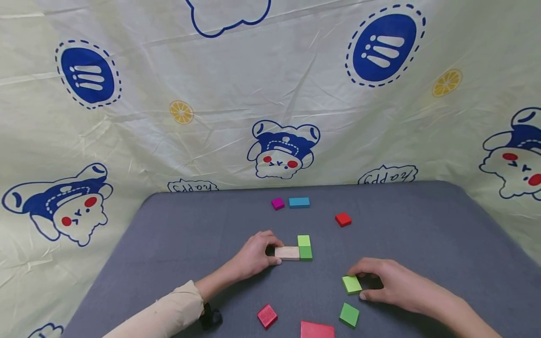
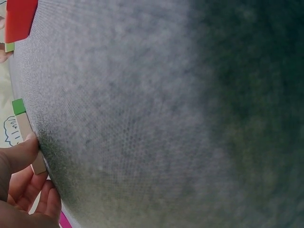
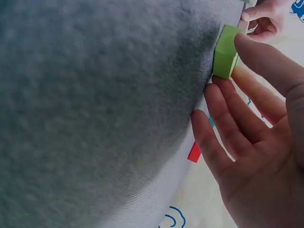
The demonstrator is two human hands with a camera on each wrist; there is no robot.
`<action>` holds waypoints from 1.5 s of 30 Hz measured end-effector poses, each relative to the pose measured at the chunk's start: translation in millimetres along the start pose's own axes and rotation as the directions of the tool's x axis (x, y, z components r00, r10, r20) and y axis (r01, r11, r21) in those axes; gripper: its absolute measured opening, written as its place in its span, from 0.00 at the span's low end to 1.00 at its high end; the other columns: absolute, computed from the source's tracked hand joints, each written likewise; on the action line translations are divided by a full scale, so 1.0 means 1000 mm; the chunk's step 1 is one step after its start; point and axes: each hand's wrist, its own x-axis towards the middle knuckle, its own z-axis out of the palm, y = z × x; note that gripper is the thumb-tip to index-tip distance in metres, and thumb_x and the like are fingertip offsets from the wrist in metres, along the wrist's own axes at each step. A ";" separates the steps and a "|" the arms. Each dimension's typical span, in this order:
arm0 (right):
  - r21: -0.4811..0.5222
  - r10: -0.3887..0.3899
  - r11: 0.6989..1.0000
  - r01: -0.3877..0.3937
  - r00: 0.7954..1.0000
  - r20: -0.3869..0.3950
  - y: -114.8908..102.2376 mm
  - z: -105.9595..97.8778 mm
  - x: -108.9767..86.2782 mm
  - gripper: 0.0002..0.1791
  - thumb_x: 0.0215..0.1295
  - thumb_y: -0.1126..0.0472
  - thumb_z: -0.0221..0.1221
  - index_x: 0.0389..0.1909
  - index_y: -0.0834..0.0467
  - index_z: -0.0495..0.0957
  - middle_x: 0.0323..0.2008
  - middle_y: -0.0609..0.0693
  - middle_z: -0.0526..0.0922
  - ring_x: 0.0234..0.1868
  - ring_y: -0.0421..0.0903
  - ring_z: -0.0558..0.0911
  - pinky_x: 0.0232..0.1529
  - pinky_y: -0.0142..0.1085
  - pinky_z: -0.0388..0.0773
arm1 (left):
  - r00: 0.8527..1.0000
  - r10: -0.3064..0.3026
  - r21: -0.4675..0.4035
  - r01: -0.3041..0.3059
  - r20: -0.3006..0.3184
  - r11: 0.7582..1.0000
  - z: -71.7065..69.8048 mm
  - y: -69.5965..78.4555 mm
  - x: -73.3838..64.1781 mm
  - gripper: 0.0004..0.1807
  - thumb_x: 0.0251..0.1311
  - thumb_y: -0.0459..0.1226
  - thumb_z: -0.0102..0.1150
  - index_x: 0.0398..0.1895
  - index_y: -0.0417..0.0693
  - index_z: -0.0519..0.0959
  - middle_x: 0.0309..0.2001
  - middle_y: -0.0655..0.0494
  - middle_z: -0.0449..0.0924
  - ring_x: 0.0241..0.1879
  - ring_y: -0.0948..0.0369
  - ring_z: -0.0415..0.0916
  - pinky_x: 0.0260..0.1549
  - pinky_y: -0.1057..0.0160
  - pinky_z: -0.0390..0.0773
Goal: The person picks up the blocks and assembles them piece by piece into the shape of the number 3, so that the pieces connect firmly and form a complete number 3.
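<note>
Nearest the right wrist camera, our right hand (image 3: 266, 156) pinches a lime block (image 3: 225, 53) between thumb and forefinger, its other fingers loosely extended; whether that block is off the grey table (image 1: 177, 225) we cannot tell. Our left hand (image 1: 255, 256) grips the pale block (image 1: 287, 253) by its left end. Against its right end sits a green block (image 1: 305, 253), a second lime block (image 1: 304, 241) touching its far side. We judge the step as picking up one piece while steadying the joined ones; next calls, probably, for a clean lift.
</note>
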 end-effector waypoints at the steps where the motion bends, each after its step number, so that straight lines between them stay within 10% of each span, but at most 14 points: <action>1: -0.003 -0.003 1.000 0.002 1.000 -0.003 0.001 0.001 0.000 0.18 0.60 0.50 0.68 0.52 0.43 0.80 0.45 0.33 0.78 0.44 0.36 0.75 0.45 0.36 0.75 | 1.000 0.001 0.000 -0.001 0.000 1.000 0.000 0.000 0.000 0.13 0.55 0.35 0.72 0.45 0.46 0.85 0.40 0.60 0.78 0.44 0.60 0.72 0.48 0.60 0.73; 45: -0.120 -0.044 0.992 0.042 0.999 -0.016 -0.032 0.014 0.055 0.17 0.60 0.54 0.68 0.51 0.41 0.80 0.45 0.32 0.76 0.43 0.36 0.75 0.46 0.41 0.76 | 1.000 -0.014 -0.008 0.014 -0.008 1.000 0.003 -0.002 -0.001 0.13 0.55 0.35 0.72 0.45 0.47 0.85 0.39 0.62 0.77 0.43 0.61 0.71 0.47 0.61 0.72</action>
